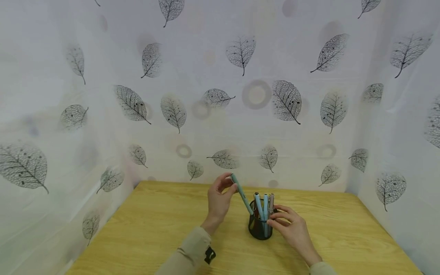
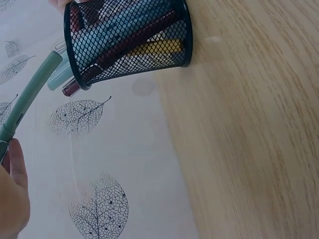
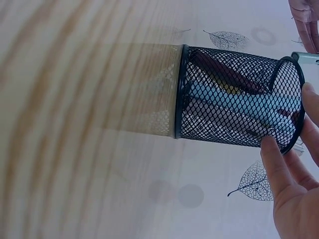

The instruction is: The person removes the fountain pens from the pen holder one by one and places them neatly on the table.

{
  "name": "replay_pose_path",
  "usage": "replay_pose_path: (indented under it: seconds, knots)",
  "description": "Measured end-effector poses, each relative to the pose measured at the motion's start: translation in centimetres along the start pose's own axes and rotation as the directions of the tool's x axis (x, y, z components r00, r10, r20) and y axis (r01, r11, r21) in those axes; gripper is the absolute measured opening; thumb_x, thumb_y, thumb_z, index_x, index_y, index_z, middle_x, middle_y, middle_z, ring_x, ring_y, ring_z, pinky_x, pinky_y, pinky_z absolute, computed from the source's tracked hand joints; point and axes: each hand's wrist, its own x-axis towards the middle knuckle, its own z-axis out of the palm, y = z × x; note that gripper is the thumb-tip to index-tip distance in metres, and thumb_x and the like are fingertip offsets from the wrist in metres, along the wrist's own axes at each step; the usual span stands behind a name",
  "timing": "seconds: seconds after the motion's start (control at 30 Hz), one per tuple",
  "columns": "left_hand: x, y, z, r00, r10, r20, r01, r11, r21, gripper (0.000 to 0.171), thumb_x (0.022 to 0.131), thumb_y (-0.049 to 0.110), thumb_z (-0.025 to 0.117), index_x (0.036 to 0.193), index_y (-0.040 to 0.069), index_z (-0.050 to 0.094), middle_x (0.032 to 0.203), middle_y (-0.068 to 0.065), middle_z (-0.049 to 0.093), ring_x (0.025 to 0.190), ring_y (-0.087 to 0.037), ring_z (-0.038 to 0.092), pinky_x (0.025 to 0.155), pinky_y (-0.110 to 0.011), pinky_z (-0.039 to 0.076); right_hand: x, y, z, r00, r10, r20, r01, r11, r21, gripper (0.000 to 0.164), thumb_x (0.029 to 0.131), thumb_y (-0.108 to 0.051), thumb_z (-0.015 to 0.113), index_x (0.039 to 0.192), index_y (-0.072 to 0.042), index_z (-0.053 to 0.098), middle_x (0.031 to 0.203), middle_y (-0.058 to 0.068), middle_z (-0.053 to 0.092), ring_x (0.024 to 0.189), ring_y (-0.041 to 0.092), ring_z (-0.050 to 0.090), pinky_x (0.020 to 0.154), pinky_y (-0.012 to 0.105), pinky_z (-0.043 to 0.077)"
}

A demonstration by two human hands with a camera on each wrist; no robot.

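My left hand pinches a green pen near its upper end, left of a black mesh pen holder. The pen slants down to the right. Its lower end is at the holder's rim; whether it is inside I cannot tell. In the left wrist view the green pen points toward the opening. My right hand grips the holder's rim from the right, fingertips against the mesh. Light blue pens, a pinkish pen and a dark red pen stand in the holder.
The holder stands upright on a wood-grain table. A pale curtain printed with dark leaves hangs behind the table and along both sides. A yellow item shows through the mesh low in the holder. A black buckle is at the left sleeve.
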Motion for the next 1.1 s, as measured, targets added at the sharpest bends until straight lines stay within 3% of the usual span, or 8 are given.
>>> replay_pose_path:
  seconds: [0.3,0.57,0.87,1.1]
  knots:
    - [0.3,0.0,-0.6,0.999,-0.047,0.010,0.047,0.999,-0.007,0.038,0.085,-0.001,0.072,0.122,0.007,0.067,0.106,-0.019,0.070,0.089,-0.016,0.070,0.080,-0.049,0.058,-0.1,-0.2,0.0,1.000,-0.017,0.002,0.017,1.000,0.012,0.012,0.080,-0.014,0.080,0.090,-0.009,0.076,0.130,0.013,0.060,0.115,0.035,0.060,0.082,0.028,0.059]
    - [0.4,-0.3,-1.2,0.988,-0.138,0.066,0.139,0.990,-0.016,0.035,0.086,-0.004,0.070,0.120,0.001,0.067,0.106,-0.020,0.070,0.084,-0.016,0.070,0.075,-0.037,0.061,-0.1,-0.3,0.0,1.000,-0.004,0.004,0.004,1.000,0.009,0.012,0.080,-0.013,0.080,0.090,-0.008,0.076,0.130,0.013,0.060,0.115,0.036,0.060,0.082,0.028,0.059]
    - [0.1,-1.2,-1.8,0.964,-0.250,0.089,0.249,0.968,0.031,0.037,0.086,-0.004,0.070,0.123,0.000,0.065,0.109,-0.024,0.068,0.084,-0.018,0.069,0.075,-0.038,0.061,0.0,-0.3,0.0,1.000,0.013,0.000,-0.013,1.000,0.015,0.011,0.079,-0.011,0.081,0.088,-0.008,0.076,0.130,0.012,0.060,0.117,0.037,0.059,0.082,0.029,0.059]
    - [0.0,-2.1,-2.2,0.948,-0.303,0.097,0.301,0.953,0.029,0.038,0.087,-0.006,0.067,0.124,-0.004,0.063,0.108,-0.026,0.067,0.084,-0.017,0.068,0.076,-0.038,0.061,0.0,-0.4,0.1,1.000,-0.008,-0.007,0.008,1.000,0.017,0.011,0.079,-0.012,0.081,0.088,-0.008,0.076,0.130,0.015,0.060,0.115,0.038,0.060,0.081,0.027,0.059]
